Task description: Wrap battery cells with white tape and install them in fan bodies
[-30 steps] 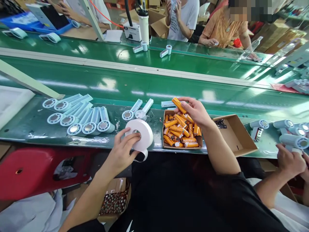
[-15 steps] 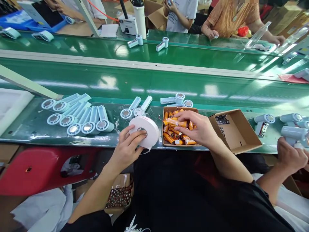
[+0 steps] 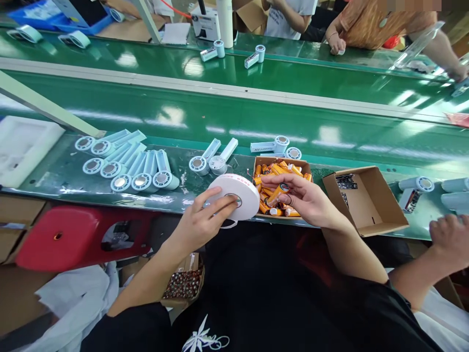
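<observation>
My left hand (image 3: 207, 215) grips a roll of white tape (image 3: 244, 195), fingers pushed into its core; a loose strip curls below. Over a cardboard box (image 3: 261, 214) filled with orange batteries, my right hand (image 3: 304, 198) is closed on one orange battery (image 3: 274, 195), held between thumb and fingers with an end tilted up. Behind the tape roll lie two pale blue fan housings (image 3: 219, 164) with round heads and long handles. Another pair of housings (image 3: 267, 146) rests just behind the battery box.
Several pale blue fan housings (image 3: 141, 178) lie grouped at left. An open cardboard box (image 3: 381, 205) with dark circuit boards (image 3: 346, 182) stands at right. A co-worker's hand (image 3: 452, 239) is at the far right. A red stool (image 3: 73, 244) stands below the bench; the green conveyor (image 3: 220, 115) runs behind.
My right hand has lifted and tilted a battery above the others. The tape roll has tipped flatter and come closer to the battery box. The whole view has shifted slightly.
</observation>
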Demonstrator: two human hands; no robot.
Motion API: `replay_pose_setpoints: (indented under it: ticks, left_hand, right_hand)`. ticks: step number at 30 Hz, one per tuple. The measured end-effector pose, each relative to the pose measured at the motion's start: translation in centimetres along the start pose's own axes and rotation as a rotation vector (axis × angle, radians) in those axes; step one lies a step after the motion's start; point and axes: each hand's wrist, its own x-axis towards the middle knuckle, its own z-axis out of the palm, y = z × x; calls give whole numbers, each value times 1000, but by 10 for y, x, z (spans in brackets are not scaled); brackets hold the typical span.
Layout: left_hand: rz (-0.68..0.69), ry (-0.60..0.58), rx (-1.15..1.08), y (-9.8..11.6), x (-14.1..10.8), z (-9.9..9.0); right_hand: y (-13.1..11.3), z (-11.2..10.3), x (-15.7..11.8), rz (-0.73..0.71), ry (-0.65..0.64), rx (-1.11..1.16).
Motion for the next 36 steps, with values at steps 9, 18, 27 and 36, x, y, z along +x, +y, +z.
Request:
replay_pose_setpoints:
  ticks: [9,18,27,36]
  left_hand:
    - [-12,35,-34,7,-2,15]
    - [-62,24,-56,12,-12,33]
    - [-84,0,-63,11,-17,35]
    - [-126,11,-52,8,-26,29]
  right_hand:
    - [15,-3,4,-34,79,-542]
    - [55,-5,-2,-237,94,-789]
    - [34,4,-1,-313,-176,-781]
    - [50,-1,12,-310,-140,-831]
